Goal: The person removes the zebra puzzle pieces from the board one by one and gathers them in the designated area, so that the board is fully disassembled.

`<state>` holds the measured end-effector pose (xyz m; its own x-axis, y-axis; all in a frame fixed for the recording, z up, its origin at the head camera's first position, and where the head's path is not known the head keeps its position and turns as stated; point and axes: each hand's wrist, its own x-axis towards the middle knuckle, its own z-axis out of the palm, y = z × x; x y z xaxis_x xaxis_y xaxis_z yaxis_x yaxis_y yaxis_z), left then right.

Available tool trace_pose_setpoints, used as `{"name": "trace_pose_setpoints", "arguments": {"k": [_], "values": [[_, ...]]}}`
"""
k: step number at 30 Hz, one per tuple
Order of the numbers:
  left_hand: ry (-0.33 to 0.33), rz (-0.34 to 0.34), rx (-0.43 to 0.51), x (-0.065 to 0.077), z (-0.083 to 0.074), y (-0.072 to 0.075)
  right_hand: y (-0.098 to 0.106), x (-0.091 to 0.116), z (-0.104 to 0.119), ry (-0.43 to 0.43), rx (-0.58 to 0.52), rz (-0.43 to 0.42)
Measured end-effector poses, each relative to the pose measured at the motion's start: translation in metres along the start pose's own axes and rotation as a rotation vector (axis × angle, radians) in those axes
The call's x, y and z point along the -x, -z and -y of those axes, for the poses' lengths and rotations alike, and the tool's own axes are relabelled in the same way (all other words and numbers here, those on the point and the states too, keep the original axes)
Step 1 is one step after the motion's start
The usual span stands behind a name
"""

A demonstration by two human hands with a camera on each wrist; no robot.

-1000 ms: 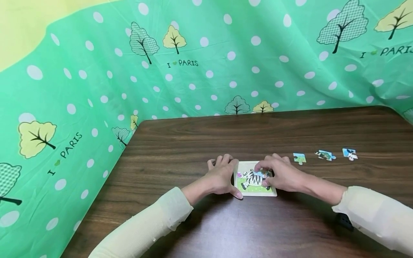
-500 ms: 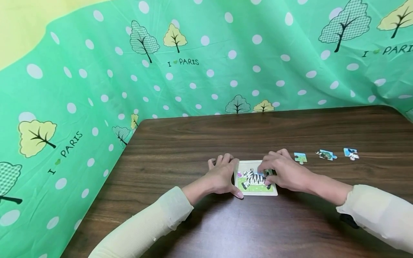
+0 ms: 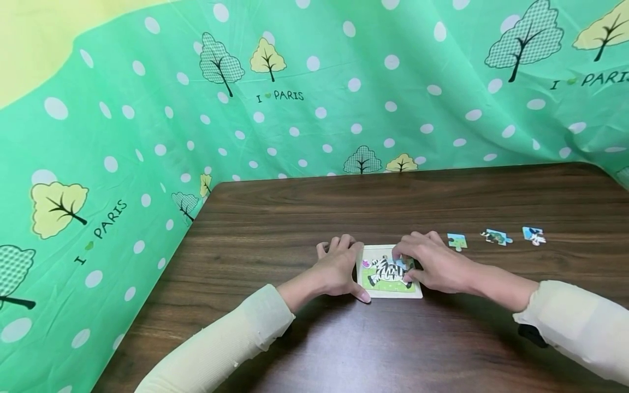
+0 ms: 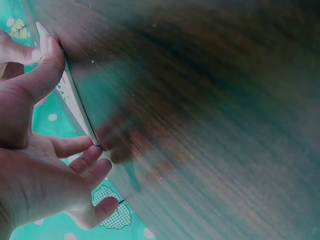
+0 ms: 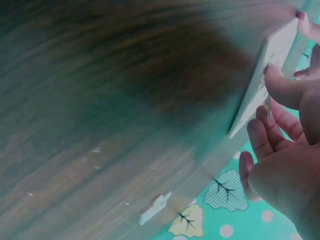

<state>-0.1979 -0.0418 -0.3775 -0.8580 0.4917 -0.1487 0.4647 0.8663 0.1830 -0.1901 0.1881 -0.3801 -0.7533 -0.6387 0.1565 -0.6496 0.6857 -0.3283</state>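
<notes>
A small jigsaw puzzle tray (image 3: 389,295) with a pale rim lies on the table, showing a zebra picture (image 3: 387,271) on a green ground. My left hand (image 3: 338,268) holds the tray at its left side, thumb at the near corner and index finger at the far corner; the other fingers are spread on the table side. Over the tray's right part, my right hand (image 3: 437,263) pinches a puzzle piece (image 5: 269,107) between thumb and fingers. In the right wrist view only the piece's thin edge shows; the hand hides much of the tray's upper right in the head view.
Three loose puzzle pieces lie right of the tray: a blue-green one (image 3: 457,242) nearest, a darker one (image 3: 497,237), and a blue-and-white one (image 3: 534,235) farthest. The dark wooden table (image 3: 295,213) meets a green dotted curtain (image 3: 304,120) at the back and left.
My right hand has shifted slightly right and away over the tray since a second ago, its fingers still at the picture's upper right. The left hand and the tray have stayed in place.
</notes>
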Motion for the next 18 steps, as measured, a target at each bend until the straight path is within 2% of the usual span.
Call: {"name": "trace_pose_setpoints", "arguments": {"k": [3,6,12,18], "values": [[0.003,0.002,-0.003,0.0,0.0,0.0,0.002,-0.001,0.0,0.014,-0.005,0.008],[0.002,0.003,-0.004,0.0,-0.001,-0.001,0.005,-0.002,-0.001,-0.001,-0.063,0.02],[0.004,0.0,-0.001,0.0,-0.002,-0.002,0.014,0.004,-0.007,-0.09,-0.231,0.019],[0.001,-0.015,-0.005,0.0,-0.002,-0.002,0.021,0.017,-0.02,-0.165,-0.288,-0.04]]}}
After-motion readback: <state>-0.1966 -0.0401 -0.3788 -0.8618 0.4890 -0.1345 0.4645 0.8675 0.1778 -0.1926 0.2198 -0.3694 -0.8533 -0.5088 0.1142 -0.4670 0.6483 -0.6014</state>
